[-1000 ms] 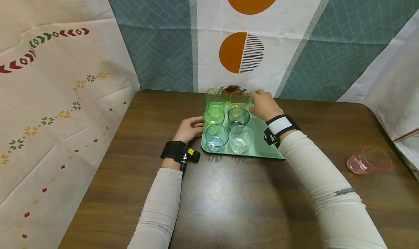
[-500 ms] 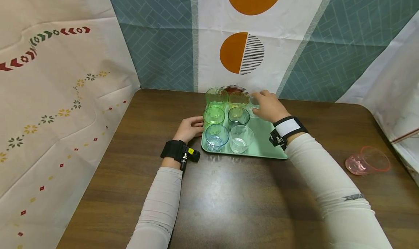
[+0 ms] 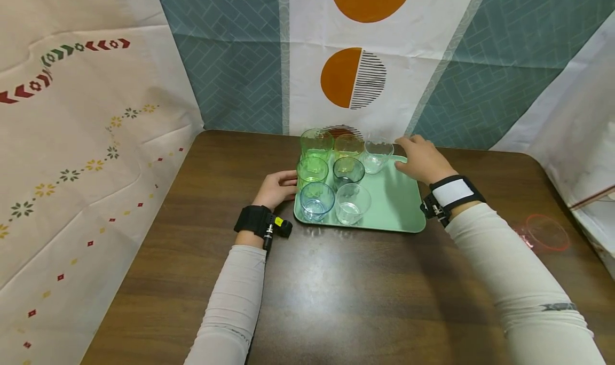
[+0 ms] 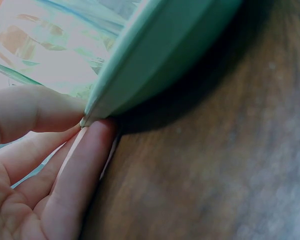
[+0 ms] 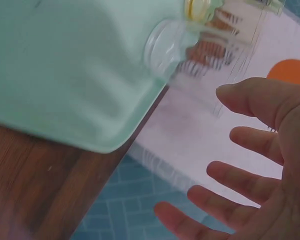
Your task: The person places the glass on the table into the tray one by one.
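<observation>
On the wooden table stands a pale green tray point(image 3: 401, 202) carrying several tumblers. My left hand point(image 3: 275, 190) pinches the tray's left rim between thumb and fingers, which the left wrist view shows close up. At the tray's back right corner a clear tumbler point(image 3: 378, 158) stands upright. My right hand point(image 3: 424, 159) is just to the right of that tumbler, apart from it, fingers spread and holding nothing. Left of the clear tumbler are a yellow one point(image 3: 349, 145) and a tall green one point(image 3: 316, 143). A second green point(image 3: 312, 173), a dark grey point(image 3: 348, 173), a blue point(image 3: 316, 202) and another clear tumbler point(image 3: 353, 205) stand nearer.
A pink glass point(image 3: 548, 232) is at the table's right side, partly covered by the right sleeve. The tray's right part has bare surface. Patterned cloth point(image 3: 230, 77) hangs right behind the table's far edge.
My right hand has let go of the clear tumbler at the back and drawn away to the right, leaving it on the tray. My left hand keeps its place at the rim.
</observation>
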Demonstrator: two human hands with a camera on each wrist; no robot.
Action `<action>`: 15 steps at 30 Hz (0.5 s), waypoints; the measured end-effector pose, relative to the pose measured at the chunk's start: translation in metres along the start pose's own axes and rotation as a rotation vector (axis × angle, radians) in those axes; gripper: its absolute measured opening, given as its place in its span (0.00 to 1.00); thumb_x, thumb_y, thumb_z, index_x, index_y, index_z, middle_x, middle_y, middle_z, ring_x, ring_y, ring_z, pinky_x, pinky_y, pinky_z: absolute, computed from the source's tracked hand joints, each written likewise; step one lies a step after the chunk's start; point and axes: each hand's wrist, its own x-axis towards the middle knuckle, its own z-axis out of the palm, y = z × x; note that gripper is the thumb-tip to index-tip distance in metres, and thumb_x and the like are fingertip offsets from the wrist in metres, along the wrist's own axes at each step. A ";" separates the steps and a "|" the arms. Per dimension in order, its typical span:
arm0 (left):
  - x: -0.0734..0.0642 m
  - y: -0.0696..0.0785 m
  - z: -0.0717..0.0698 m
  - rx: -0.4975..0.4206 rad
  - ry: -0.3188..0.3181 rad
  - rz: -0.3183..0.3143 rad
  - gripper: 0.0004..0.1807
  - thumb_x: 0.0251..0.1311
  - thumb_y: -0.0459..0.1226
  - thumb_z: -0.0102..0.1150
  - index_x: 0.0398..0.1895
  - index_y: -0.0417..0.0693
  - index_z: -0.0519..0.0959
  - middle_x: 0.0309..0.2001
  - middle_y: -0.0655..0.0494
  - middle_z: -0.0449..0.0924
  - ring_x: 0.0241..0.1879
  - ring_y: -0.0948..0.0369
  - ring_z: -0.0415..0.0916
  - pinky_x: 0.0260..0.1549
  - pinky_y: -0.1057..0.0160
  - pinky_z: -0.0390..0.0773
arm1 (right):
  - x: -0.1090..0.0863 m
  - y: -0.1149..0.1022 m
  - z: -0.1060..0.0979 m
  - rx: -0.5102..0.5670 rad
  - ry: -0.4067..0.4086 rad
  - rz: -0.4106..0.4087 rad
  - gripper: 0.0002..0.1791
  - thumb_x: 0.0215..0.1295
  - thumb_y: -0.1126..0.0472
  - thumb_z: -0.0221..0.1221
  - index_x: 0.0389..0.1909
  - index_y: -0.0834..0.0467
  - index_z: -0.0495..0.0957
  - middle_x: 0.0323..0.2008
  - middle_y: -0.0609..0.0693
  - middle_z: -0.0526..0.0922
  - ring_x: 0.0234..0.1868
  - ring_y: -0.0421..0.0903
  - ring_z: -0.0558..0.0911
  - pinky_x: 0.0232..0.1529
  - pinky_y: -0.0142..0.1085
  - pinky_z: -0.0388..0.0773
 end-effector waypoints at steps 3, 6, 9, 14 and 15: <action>-0.005 0.006 -0.001 -0.004 0.002 -0.008 0.26 0.61 0.27 0.58 0.64 0.41 0.70 0.60 0.41 0.74 0.57 0.52 0.73 0.51 0.52 0.81 | -0.006 0.008 -0.003 0.013 -0.019 0.026 0.35 0.66 0.57 0.56 0.70 0.65 0.57 0.65 0.76 0.56 0.62 0.78 0.56 0.55 0.70 0.66; -0.010 0.013 -0.001 -0.004 0.003 -0.010 0.26 0.61 0.26 0.58 0.64 0.39 0.70 0.60 0.39 0.74 0.57 0.51 0.73 0.51 0.52 0.81 | -0.011 0.016 -0.005 0.029 -0.026 0.044 0.35 0.67 0.57 0.56 0.70 0.66 0.56 0.65 0.77 0.54 0.62 0.78 0.56 0.56 0.71 0.64; -0.013 0.016 0.000 -0.012 0.000 -0.011 0.26 0.61 0.26 0.57 0.64 0.38 0.69 0.60 0.38 0.73 0.58 0.50 0.73 0.51 0.52 0.81 | -0.017 0.024 -0.008 0.036 -0.025 0.051 0.35 0.67 0.56 0.55 0.69 0.67 0.56 0.65 0.78 0.54 0.62 0.78 0.55 0.57 0.72 0.62; -0.011 0.015 0.000 -0.024 -0.004 -0.017 0.27 0.61 0.26 0.58 0.64 0.40 0.70 0.59 0.39 0.74 0.57 0.51 0.74 0.52 0.51 0.80 | -0.029 0.038 -0.009 0.035 -0.027 0.074 0.35 0.68 0.55 0.54 0.69 0.67 0.56 0.64 0.79 0.54 0.60 0.79 0.56 0.55 0.73 0.62; -0.010 0.013 0.000 -0.023 -0.002 -0.014 0.26 0.61 0.27 0.58 0.64 0.40 0.70 0.59 0.40 0.74 0.57 0.51 0.73 0.53 0.51 0.80 | -0.032 0.041 -0.009 0.036 -0.027 0.080 0.35 0.68 0.55 0.54 0.69 0.68 0.56 0.64 0.80 0.54 0.60 0.79 0.56 0.54 0.73 0.62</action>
